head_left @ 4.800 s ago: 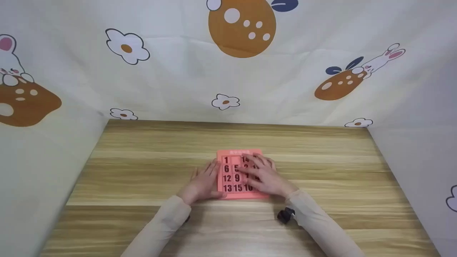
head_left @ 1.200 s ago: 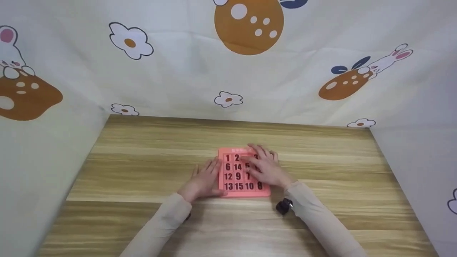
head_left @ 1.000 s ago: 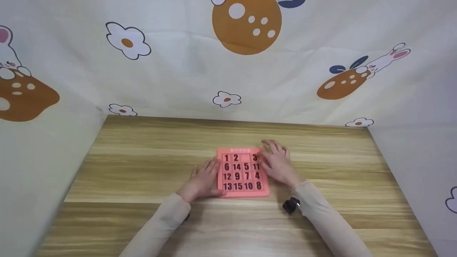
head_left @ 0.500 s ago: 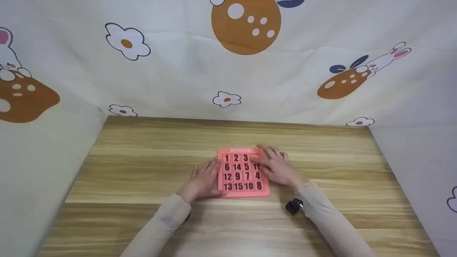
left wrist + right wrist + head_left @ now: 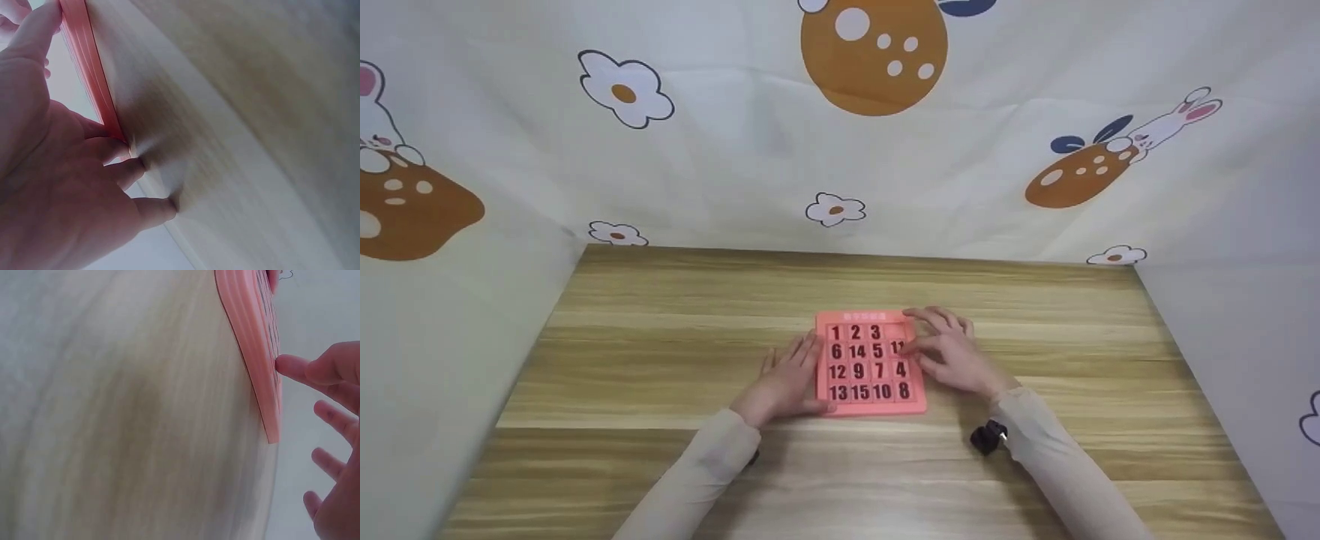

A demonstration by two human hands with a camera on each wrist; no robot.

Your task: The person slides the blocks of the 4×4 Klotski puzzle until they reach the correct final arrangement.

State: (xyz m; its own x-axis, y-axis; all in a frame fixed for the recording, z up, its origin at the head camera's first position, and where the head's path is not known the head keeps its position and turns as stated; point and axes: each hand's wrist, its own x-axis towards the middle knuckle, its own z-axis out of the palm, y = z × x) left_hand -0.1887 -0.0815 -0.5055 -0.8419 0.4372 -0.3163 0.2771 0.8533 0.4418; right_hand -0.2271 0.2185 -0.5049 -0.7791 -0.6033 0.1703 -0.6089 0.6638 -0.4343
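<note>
Head view, layout: flat pink plastic number-puzzle board (image 5: 874,409) lies on the yellowish wood-grain table (image 5: 660,337); the top row reads 1, 2, 3, then a vacant slot (image 5: 895,331).
Head view, left side: left hand (image 5: 781,384) lies along the board's left edge, fingers extended, thumb at the near corner; no grip taken.
Head view, right side: right hand (image 5: 958,360) has its fingers spread and grips nothing; one fingertip meets the pink square tile marked 11 (image 5: 895,348), which appears slightly above its row, toward the slot.
Left wrist view, bracing: thumb and nearer fingers touch the board's side; outer fingertips appear to rest on the table.
Right wrist view, contact: one fingertip touches the board's face; the other fingers stand clear.
Sliding, judgement: light, level pressure straight along the column should suit the tile; a skewed push could jam it.
Bracing, judgement: steady side pressure from the left hand should keep the board from creeping.
</note>
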